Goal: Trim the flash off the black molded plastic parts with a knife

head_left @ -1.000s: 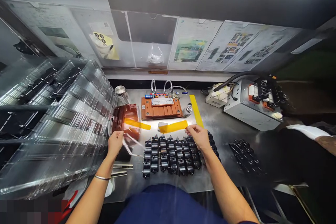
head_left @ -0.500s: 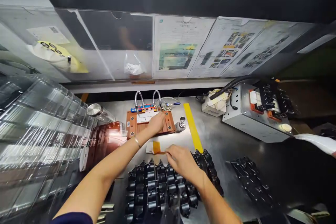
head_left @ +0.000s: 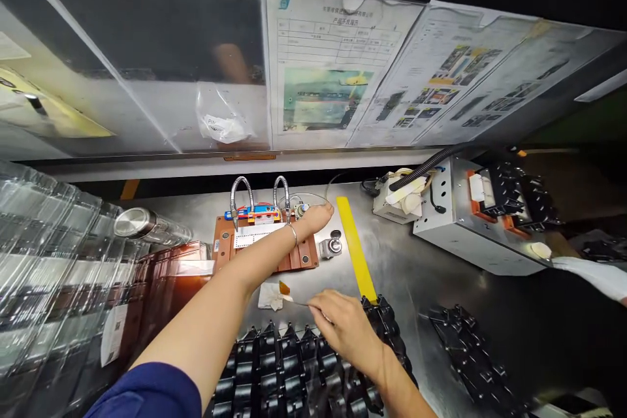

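Note:
My left hand [head_left: 316, 217] reaches over the back right corner of a brown fixture block [head_left: 306, 251], its fingers closed; whatever they hold is hidden. A white perforated strip [head_left: 252, 236] lies on the block, below two bent metal hoses [head_left: 241, 191]. My right hand [head_left: 343, 323] pinches a thin stick-like tool [head_left: 300, 304] whose far end points left to a white wipe [head_left: 268, 296]. A small piece of amber film [head_left: 284, 287] stands at the wipe's edge. Beneath and around my right hand are rows of black moulded parts [head_left: 269, 366].
A small dispenser bottle [head_left: 332, 246] with its lid raised stands right of the block. Yellow tape [head_left: 355, 248] marks the metal bench. Stacked clear trays [head_left: 53, 294] and a glass flask [head_left: 151, 227] fill the left. A grey machine [head_left: 470, 241] and another person's white-gloved hand [head_left: 595, 277] are right.
My left hand has moved right, from above the block to its back right corner. My right hand stays near the wipe; less amber film shows there. The view has shifted closer.

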Demonstrator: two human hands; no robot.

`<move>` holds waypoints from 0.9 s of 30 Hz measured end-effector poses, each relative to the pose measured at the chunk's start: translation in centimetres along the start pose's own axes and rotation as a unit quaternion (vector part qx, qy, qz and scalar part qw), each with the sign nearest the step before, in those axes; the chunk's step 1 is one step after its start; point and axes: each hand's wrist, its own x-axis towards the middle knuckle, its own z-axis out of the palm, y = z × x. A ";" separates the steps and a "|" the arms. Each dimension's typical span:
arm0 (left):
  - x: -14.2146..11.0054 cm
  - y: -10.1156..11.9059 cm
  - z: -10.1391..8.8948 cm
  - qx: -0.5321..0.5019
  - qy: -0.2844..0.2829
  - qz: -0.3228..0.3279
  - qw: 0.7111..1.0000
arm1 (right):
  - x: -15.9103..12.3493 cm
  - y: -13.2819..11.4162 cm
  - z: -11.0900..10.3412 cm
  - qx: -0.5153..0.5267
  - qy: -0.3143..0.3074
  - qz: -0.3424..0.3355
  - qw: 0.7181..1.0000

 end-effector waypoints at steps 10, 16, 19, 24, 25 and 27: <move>-6.6 0.9 -2.4 -0.199 -0.003 0.033 0.979 | 2.3 -2.6 -1.1 0.071 -0.057 -0.042 0.995; -21.2 -4.1 -3.2 -0.389 -0.060 -0.046 0.918 | 4.2 1.3 2.8 0.335 0.109 0.246 0.903; -26.2 -6.9 -3.6 -0.625 0.013 -0.240 0.743 | 6.4 3.5 6.6 0.437 0.185 0.360 0.803; -26.1 -8.5 -2.9 -0.619 0.189 -0.383 0.659 | 9.0 4.8 10.9 0.454 0.191 0.396 0.775; -25.4 -8.8 -2.7 -0.608 0.208 -0.395 0.656 | 9.2 5.0 11.3 0.453 0.189 0.402 0.773; -24.1 -9.3 -2.2 -0.593 0.233 -0.410 0.653 | 9.6 5.4 11.5 0.449 0.190 0.415 0.768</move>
